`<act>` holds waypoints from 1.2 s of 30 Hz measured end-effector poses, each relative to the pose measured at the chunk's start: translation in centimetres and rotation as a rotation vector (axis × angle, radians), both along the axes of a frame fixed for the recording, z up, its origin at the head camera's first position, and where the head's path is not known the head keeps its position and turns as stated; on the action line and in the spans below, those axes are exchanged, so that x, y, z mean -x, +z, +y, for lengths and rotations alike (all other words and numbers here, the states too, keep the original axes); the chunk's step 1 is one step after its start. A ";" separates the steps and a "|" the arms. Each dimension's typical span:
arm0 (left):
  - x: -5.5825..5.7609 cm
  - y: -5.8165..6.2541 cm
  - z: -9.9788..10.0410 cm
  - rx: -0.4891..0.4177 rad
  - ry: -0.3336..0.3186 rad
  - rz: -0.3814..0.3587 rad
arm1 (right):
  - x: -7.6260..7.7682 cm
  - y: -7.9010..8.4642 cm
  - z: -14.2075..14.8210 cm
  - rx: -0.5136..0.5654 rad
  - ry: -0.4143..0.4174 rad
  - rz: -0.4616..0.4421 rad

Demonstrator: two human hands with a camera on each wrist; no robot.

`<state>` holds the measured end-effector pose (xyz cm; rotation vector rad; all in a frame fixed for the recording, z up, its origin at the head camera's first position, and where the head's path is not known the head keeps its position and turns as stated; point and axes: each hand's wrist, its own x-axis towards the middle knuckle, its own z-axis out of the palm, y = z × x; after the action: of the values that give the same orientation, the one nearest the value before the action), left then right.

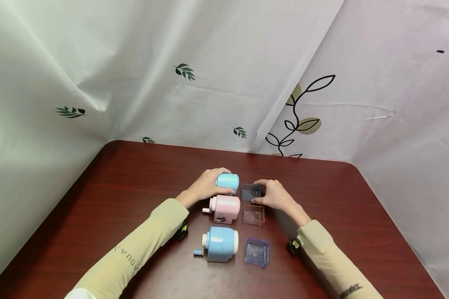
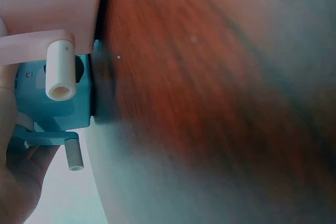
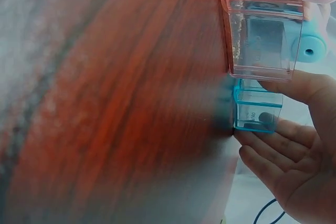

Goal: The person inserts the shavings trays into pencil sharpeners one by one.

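Observation:
My left hand (image 1: 208, 182) holds a turquoise crank pencil sharpener (image 1: 228, 181), the farthest one in a column on the table. In the left wrist view that sharpener (image 2: 55, 106) shows its crank, and part of the left hand (image 2: 23, 184) is behind it. My right hand (image 1: 275, 195) pinches a clear blue-tinted shavings drawer (image 1: 250, 192), just right of the turquoise sharpener and apart from it. The right wrist view shows the thumb and fingers around this drawer (image 3: 257, 109). Nearer stands a pink sharpener (image 1: 227, 207), with a clear pink drawer (image 1: 253, 215) to its right.
Closest to me are a blue sharpener (image 1: 221, 244) and a clear purple-blue drawer (image 1: 257, 252) beside it. All stand on a dark red-brown wooden table (image 1: 149, 174). White curtains (image 1: 209, 104) with leaf prints hang behind and around the table.

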<state>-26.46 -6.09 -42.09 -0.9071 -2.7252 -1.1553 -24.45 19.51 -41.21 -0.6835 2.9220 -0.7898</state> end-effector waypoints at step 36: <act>-0.2 0.2 0.1 0.008 0.016 0.018 | 0.5 0.4 -1.7 -0.032 0.058 0.028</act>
<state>-26.23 -5.99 -41.87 -0.8907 -2.7199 -1.1294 -24.99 17.80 -40.77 -0.7786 2.9182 -0.7326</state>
